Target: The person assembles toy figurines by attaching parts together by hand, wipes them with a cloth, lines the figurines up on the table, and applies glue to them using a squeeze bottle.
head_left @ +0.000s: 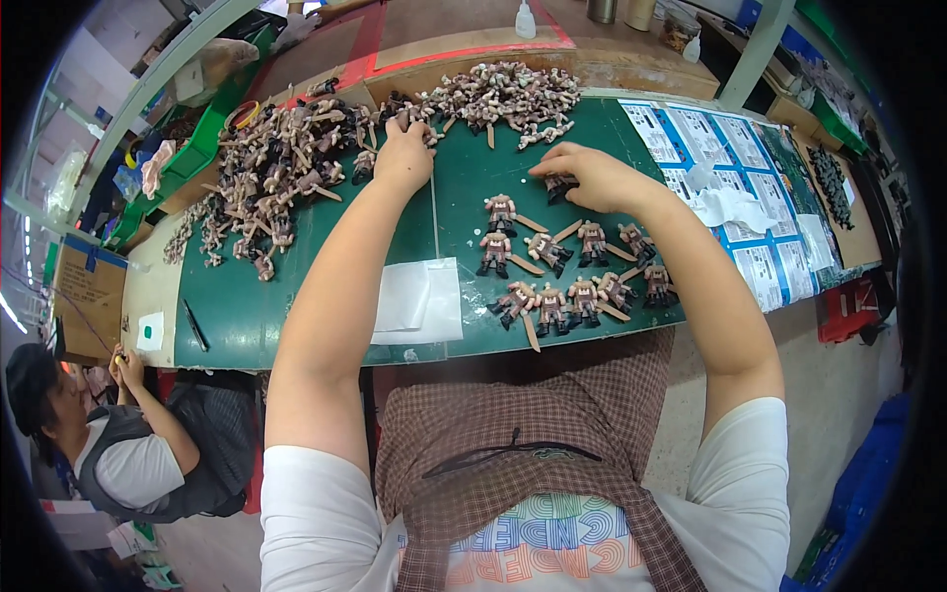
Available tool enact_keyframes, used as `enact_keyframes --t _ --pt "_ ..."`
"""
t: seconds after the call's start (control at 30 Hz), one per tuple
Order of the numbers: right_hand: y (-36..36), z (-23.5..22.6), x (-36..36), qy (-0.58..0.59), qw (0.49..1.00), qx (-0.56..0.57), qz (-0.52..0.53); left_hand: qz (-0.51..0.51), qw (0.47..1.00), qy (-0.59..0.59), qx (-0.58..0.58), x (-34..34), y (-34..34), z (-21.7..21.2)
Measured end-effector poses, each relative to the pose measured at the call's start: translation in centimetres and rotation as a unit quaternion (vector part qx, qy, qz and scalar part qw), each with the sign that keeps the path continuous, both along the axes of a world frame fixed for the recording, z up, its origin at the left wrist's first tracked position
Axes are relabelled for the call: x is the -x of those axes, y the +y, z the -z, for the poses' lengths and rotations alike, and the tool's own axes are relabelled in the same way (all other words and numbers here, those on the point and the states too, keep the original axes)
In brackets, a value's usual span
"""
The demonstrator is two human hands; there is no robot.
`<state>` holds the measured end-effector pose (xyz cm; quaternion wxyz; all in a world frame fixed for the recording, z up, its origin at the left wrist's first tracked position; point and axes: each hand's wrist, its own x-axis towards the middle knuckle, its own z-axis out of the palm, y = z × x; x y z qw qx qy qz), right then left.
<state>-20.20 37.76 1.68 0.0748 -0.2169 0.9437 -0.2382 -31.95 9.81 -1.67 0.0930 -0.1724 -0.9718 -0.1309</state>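
Right hand (590,176) is closing its grip on a figure (560,185); left hand (404,153) is clutching another in the pile (281,168); a dozen finished figures (567,266) are lying mid-frame; heaps are waiting.

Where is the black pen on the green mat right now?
In the head view the black pen lies on the person's left, near the front edge of the green mat, between a small white card and a white paper sheet.

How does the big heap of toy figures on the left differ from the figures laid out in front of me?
The heap of figures is jumbled and overlapping; the laid-out figures lie singly in rough rows. The heap is far larger. The left hand reaches the heap's edge; the right hand sets a figure by the rows. Both share the green mat.
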Motion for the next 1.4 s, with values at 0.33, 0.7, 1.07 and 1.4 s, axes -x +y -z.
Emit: enact_keyframes --t 0.33,0.7,1.07,1.4 --pt "-0.8 -1.2 -1.4 0.051 0.992 0.080 0.080 -0.092 0.987 -0.124 0.047 0.7 0.4 -1.7" --pt "1.2 -0.8 -2.0 -0.076 0.905 0.389 0.151 0.128 0.747 -0.453 -0.469 -8.0 12.7 -4.2" --pt "7.2 2.5 -3.3 -0.110 0.949 0.239 0.172 0.271 0.948 -0.165 -0.003 -9.4 11.8 -2.4" --pt "17.1 2.5 -9.6 0.424 0.761 0.130 0.473 0.335 0.874 -0.280 -0.214 -22.2 -1.3 -11.8"
